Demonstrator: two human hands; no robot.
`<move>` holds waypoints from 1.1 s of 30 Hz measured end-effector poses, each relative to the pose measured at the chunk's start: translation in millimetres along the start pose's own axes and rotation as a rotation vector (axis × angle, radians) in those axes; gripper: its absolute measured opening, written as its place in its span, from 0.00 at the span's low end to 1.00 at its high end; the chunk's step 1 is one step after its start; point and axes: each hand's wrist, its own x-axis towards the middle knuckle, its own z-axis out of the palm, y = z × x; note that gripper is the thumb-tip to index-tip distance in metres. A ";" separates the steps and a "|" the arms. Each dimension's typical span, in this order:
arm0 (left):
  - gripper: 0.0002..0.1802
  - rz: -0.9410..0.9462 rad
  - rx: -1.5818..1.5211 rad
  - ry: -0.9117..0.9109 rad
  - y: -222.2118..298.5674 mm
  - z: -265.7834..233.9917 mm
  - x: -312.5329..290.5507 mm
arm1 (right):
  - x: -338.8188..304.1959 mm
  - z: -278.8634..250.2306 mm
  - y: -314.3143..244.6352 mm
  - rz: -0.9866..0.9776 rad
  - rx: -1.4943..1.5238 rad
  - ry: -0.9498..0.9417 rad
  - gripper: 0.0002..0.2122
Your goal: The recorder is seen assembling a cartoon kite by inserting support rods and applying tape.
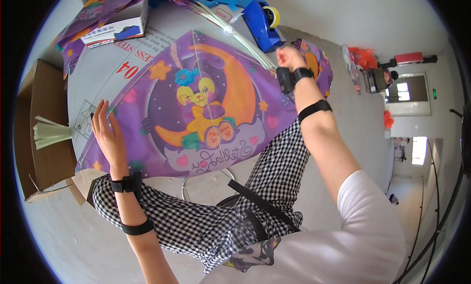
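Observation:
A purple kite is spread over the round table, printed with a cartoon animal on an orange crescent moon. A thin pale rod runs down its middle. On the kite's left edge rests my left hand, fingers stretched out. My right hand is raised at the far right, just in front of the blue tape dispenser with its yellow roll. Its fingers are closed, and whatever they may hold is too small to make out. Beside it lies a bundle of thin white rods.
A white box stands at the back left of the table, near more purple printed fabric. Left of the table, an open cardboard box holds a sheaf of pale rods. My checkered trouser legs are under the table's near edge.

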 end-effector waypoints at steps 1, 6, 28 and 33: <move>0.16 0.002 -0.039 0.032 7.0 9.9 7.2 | 8.9 -17.9 5.3 -0.066 -0.022 0.063 0.01; 0.15 -0.105 0.001 0.137 -33.9 -40.2 -13.2 | -165.3 103.4 58.4 -0.280 0.006 -0.332 0.06; 0.11 -0.446 -0.186 0.092 -42.7 -23.2 -7.7 | -379.7 333.9 115.2 -0.079 -0.094 -0.602 0.18; 0.10 -0.484 -0.189 0.070 -45.2 -12.4 -7.6 | -377.0 348.3 124.5 0.047 0.019 -0.660 0.15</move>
